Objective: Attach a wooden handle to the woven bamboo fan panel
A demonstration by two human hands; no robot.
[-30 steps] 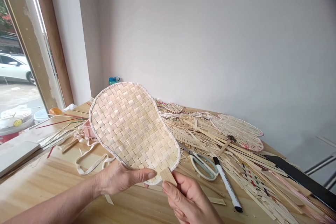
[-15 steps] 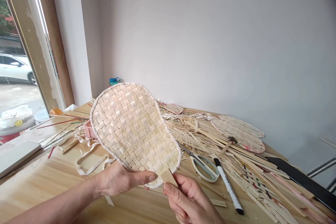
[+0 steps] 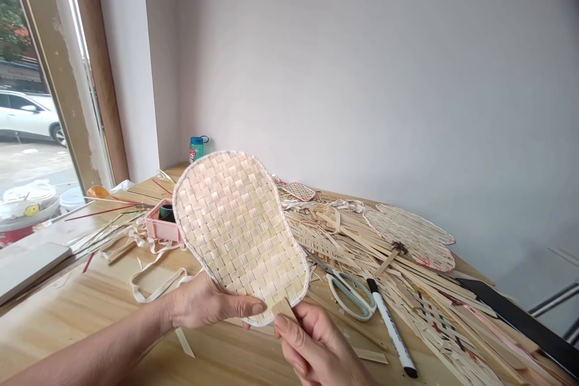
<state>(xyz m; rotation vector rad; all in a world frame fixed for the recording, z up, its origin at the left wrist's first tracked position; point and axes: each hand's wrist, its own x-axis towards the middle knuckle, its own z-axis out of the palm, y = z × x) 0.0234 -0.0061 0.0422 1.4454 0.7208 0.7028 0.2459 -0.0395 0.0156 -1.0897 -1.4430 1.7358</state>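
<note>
left fingers [image 3: 239, 307] and right fingers [image 3: 301, 338] pinch woven fan [image 3: 239, 235]

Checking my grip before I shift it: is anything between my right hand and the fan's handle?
Nothing visible stands in the way. The right hand is already touching the pale handle of the woven fan, with nothing between them. The left hand holds the fan's lower edge, just beside the handle.
</note>
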